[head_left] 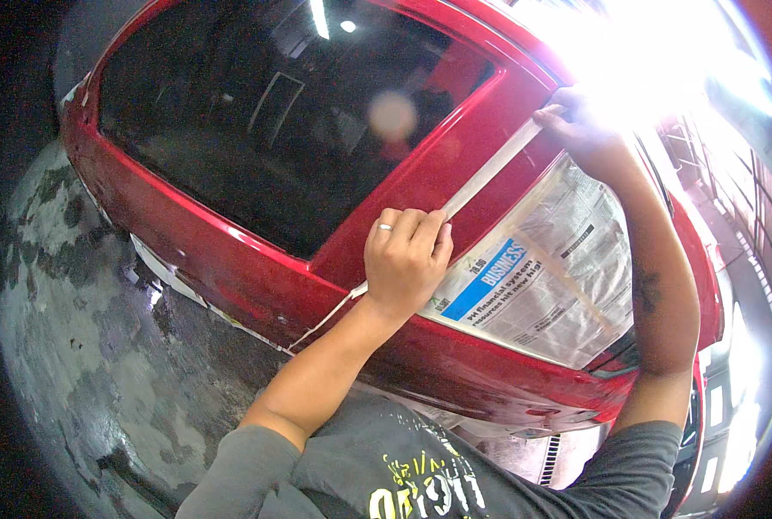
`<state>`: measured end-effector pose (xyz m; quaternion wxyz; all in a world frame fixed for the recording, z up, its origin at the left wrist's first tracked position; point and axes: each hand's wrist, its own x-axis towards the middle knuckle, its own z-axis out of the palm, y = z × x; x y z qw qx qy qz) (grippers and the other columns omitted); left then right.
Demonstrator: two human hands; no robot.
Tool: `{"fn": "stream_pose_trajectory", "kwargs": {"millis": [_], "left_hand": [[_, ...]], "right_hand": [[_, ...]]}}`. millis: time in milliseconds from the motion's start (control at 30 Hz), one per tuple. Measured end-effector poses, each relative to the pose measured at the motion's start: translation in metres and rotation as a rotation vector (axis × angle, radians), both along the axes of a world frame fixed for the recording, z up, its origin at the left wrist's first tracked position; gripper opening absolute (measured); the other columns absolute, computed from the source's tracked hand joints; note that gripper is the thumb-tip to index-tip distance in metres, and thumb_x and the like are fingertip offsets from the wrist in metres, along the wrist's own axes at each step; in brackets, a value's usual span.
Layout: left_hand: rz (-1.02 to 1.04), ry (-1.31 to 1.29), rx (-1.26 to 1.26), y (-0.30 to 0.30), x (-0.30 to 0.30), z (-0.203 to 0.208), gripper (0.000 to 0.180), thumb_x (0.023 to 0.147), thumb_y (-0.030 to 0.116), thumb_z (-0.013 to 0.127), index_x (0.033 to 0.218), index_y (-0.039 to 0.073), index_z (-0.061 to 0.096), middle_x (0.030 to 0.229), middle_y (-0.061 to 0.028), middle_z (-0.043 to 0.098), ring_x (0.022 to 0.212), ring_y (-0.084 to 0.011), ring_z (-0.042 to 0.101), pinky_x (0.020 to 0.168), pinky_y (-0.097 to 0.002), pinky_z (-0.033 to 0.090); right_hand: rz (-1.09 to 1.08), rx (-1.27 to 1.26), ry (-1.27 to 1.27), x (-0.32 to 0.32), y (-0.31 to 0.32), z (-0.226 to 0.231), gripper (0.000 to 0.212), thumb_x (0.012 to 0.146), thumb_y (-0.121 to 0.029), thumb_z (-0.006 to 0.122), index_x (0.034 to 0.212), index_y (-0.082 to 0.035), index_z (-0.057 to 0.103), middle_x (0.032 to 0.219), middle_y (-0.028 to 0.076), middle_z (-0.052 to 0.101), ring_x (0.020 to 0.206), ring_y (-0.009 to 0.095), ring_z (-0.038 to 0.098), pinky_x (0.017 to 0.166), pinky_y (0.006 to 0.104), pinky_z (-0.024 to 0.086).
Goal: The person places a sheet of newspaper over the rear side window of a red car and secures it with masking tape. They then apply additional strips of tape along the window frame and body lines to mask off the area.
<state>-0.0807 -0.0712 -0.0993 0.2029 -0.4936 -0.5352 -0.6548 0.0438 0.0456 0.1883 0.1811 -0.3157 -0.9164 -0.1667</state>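
Note:
A pale strip of masking tape (pixel 494 175) is stretched taut and slanting between my two hands, in front of a red car panel (pixel 468 156). My left hand (pixel 407 259), with a ring on one finger, is closed on its lower part. A thin, twisted tail of the strip trails from below that hand toward the lower left. At the upper right, my right hand (pixel 583 134) pinches the other end; glare washes out part of its fingers. Beneath the strip, newspaper (pixel 559 268) covers a window-shaped area of the car, close to my left hand.
Left of the strip is the car's large dark window (pixel 256 121), showing reflections of lamps. Patchy grey wet-looking floor (pixel 100 346) lies at the left. Strong light glares at the upper right, beside a wall with a grating (pixel 740 182).

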Motion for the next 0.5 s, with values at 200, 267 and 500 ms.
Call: {"fn": "stream_pose_trajectory", "kwargs": {"millis": [200,267,500], "left_hand": [[0.000,0.002,0.013,0.003,-0.001,0.001,0.020,0.088,0.010,0.089,0.105,0.006,0.082,0.094,-0.0064,0.075,0.088,-0.0291,0.068,0.081,-0.0442,0.056],[0.001,-0.007,0.010,0.003,0.000,0.002,0.019,0.088,0.010,0.089,0.104,0.006,0.082,0.094,-0.0067,0.076,0.088,-0.0294,0.068,0.081,-0.0442,0.056],[0.026,-0.002,-0.018,0.003,0.003,0.014,0.022,0.085,0.011,0.091,0.105,0.008,0.082,0.096,-0.0071,0.076,0.090,-0.0310,0.069,0.082,-0.0447,0.056]], "right_hand": [[-0.120,-0.113,0.007,0.000,0.002,0.008,0.037,0.108,-0.041,0.077,0.111,-0.005,0.076,0.096,0.006,0.071,0.095,0.019,0.068,0.089,0.0394,0.058],[-0.117,-0.093,0.016,0.001,0.003,0.007,0.037,0.108,-0.041,0.077,0.112,-0.005,0.075,0.095,0.006,0.069,0.094,0.019,0.066,0.090,0.0394,0.057],[-0.050,0.066,0.090,-0.003,0.003,-0.005,0.030,0.100,-0.029,0.083,0.101,0.001,0.084,0.091,0.020,0.079,0.088,0.032,0.078,0.085,0.0486,0.062]]}}
